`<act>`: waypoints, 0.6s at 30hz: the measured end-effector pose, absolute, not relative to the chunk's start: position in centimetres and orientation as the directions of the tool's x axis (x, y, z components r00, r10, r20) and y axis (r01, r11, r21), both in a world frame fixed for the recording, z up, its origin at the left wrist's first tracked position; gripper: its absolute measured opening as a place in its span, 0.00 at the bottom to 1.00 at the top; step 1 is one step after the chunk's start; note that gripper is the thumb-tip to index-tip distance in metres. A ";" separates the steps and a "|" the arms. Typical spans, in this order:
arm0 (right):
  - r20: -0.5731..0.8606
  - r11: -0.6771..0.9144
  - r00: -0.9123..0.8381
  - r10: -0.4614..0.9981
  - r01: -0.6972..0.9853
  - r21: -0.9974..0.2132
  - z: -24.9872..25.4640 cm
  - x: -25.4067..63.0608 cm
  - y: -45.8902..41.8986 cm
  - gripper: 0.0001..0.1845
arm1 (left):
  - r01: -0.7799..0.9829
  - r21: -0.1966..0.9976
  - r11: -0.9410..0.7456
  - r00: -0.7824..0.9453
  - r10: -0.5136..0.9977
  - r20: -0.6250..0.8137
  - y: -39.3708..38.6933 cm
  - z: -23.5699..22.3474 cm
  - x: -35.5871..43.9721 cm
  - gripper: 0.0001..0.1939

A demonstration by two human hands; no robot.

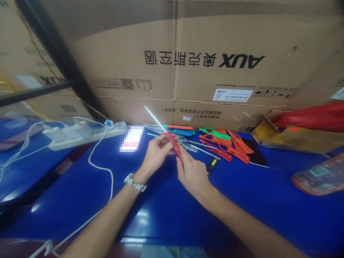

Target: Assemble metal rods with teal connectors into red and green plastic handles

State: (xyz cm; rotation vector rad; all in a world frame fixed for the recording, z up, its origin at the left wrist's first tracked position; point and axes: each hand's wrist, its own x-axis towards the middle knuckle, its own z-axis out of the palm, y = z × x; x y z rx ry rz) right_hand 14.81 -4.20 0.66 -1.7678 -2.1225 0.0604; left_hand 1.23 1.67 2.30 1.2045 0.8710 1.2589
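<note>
Both my hands are on a long-necked lighter (174, 145) with a red handle and a thin silver tube that points up and to the left. My left hand (157, 154), with a watch on its wrist, pinches the handle near the tube. My right hand (195, 173) closes round the handle's lower end, hiding part of it. Just beyond lie orange handle shells (231, 147), a green shell (216, 133) and thin metal tubes (201, 150). A yellow and black screwdriver (213, 165) lies beside my right hand. Lighters with orange and blue handles (182, 132) lie behind my hands.
A large cardboard box (174, 82) closes off the back of the blue table (236, 190). On the left are a power strip (83, 139), a white cable (111, 175) and a lit phone (131, 139). A dark tablet-like slab (259, 154) and a clear jar (319, 175) are on the right.
</note>
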 end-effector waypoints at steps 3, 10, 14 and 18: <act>0.242 0.208 -0.150 0.959 0.949 -0.237 0.7 14.7 -4.2 0.31 | -0.223 0.972 -0.079 0.136 0.985 0.111 1.7 2.2 1.2 0.19; 0.217 0.203 -0.153 0.964 0.952 -0.228 0.9 14.3 -4.6 0.29 | -0.173 0.983 -0.055 0.047 0.997 0.064 1.3 2.7 1.7 0.12; 0.209 0.203 -0.154 0.966 0.951 -0.235 0.7 14.0 -4.7 0.28 | -0.124 0.992 -0.039 0.037 0.998 0.044 1.0 3.0 1.9 0.11; 0.190 0.190 -0.146 0.971 0.954 -0.234 0.8 13.9 -4.7 0.27 | -0.079 0.994 -0.069 0.068 0.995 0.075 1.1 2.9 1.6 0.11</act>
